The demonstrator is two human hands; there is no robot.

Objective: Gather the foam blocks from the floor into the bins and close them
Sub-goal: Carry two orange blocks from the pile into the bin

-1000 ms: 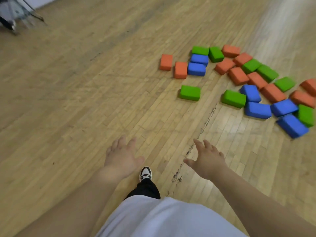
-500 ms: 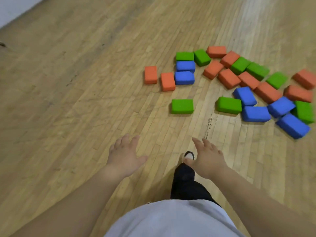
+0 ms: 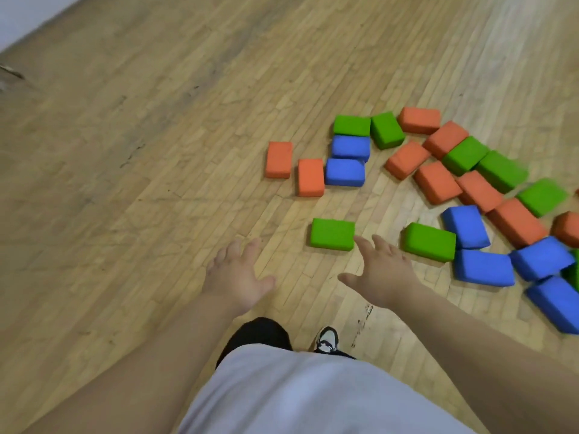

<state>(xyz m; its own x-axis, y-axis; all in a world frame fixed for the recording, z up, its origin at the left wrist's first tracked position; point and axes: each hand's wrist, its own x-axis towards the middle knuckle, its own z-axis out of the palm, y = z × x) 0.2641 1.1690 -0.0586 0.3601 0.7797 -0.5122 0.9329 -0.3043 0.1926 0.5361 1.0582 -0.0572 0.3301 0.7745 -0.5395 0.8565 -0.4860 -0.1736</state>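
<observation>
Several foam blocks in orange, green and blue lie scattered on the wooden floor (image 3: 156, 151), spreading from the middle to the right edge. The nearest is a lone green block (image 3: 332, 234); a second green block (image 3: 429, 242) lies to its right. Two orange blocks (image 3: 278, 159) (image 3: 310, 177) sit at the left end of the group beside two blue blocks (image 3: 344, 172). My left hand (image 3: 235, 277) is stretched forward, fingers spread, holding nothing. My right hand (image 3: 383, 270) is also spread and empty, its fingertips just short of the lone green block. No bin is in view.
My white shirt fills the bottom of the view, with a dark trouser leg and one black-and-white shoe (image 3: 326, 339) below my hands. A dark scuff mark (image 3: 360, 324) runs along the floorboards. A pale wall edge (image 3: 18, 20) shows at the top left.
I have walked closer to the blocks, so they appear larger and nearer my hands. My right hand has come up beside the lone green block. Both hands stay spread and empty.
</observation>
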